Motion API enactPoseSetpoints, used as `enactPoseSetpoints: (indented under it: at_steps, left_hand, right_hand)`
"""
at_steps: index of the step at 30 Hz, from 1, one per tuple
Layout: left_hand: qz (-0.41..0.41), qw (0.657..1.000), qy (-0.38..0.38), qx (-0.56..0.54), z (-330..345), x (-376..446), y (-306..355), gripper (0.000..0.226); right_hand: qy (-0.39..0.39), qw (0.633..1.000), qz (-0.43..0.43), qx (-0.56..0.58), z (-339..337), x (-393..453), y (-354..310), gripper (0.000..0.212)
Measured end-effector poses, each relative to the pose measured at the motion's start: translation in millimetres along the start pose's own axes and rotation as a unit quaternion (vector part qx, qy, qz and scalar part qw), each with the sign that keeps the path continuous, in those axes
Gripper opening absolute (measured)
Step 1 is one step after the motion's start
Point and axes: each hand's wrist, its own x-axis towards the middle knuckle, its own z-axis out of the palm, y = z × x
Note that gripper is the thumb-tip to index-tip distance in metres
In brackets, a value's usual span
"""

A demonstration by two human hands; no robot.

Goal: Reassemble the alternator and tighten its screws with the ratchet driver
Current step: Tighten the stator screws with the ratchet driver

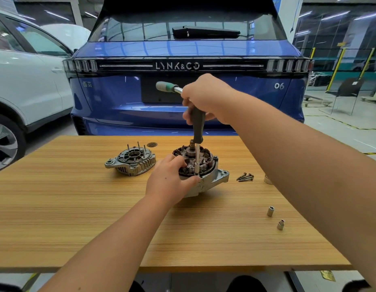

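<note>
The alternator body (pixel 214 175), with its copper windings and rotor showing, stands in the middle of the wooden table (pixel 77 218). My left hand (pixel 170 182) grips its near left side. My right hand (pixel 204 98) holds the top of the ratchet driver (pixel 197 131), which stands upright with its socket tip on the housing rim. The ratchet's green and grey handle (pixel 165 86) sticks out to the left. The alternator's other cover (pixel 131 162), with studs pointing up, lies to the left.
Several loose screws (pixel 245 177) lie right of the alternator. Two small sockets (pixel 270 211) (pixel 280 224) sit near the table's right edge, and a round metal piece (pixel 267 179) shows behind my right forearm. A blue car (pixel 182 60) stands behind the table, a white car (pixel 18 81) at left.
</note>
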Motion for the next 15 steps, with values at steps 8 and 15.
enactPoseSetpoints:
  at_steps: [8, 15]
  left_hand:
    - [0.003, 1.0, -0.003, -0.008, -2.8, -1.0, 2.4, 0.039]
    - [0.002, 1.0, -0.001, -0.006, -2.6, 0.0, 2.2, 0.041]
  right_hand:
    - [-0.062, 0.898, 0.089, 0.426, 4.6, -1.5, 24.8, 0.016]
    - [0.069, 0.806, 0.017, 0.588, 23.0, -1.6, 44.0, 0.002]
